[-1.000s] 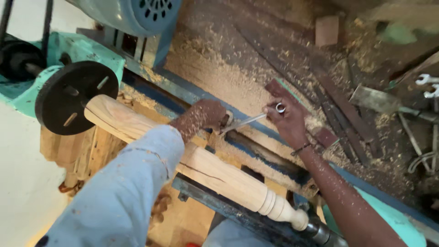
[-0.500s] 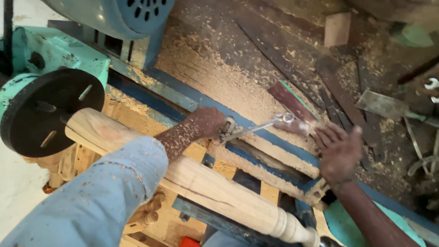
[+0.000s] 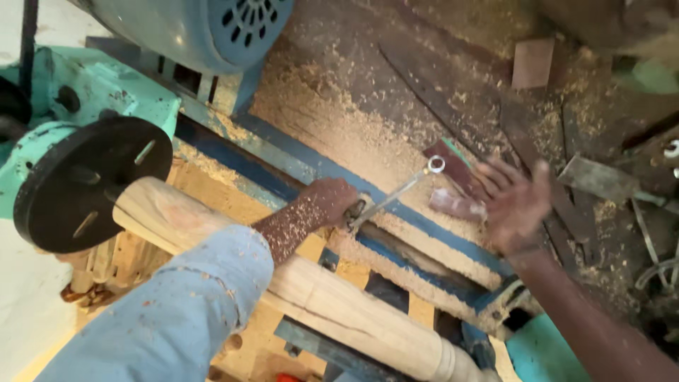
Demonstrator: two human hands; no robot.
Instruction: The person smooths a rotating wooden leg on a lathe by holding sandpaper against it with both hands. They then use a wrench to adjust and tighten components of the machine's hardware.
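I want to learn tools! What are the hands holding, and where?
The left hand grips the metal spanner at its lower end. The right hand, open and blurred, holds nothing.

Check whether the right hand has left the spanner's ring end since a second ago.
Yes. The right hand gripped the ring end of the spanner a second ago; now it hangs open, off to the right of it, while the left hand holds the other end.
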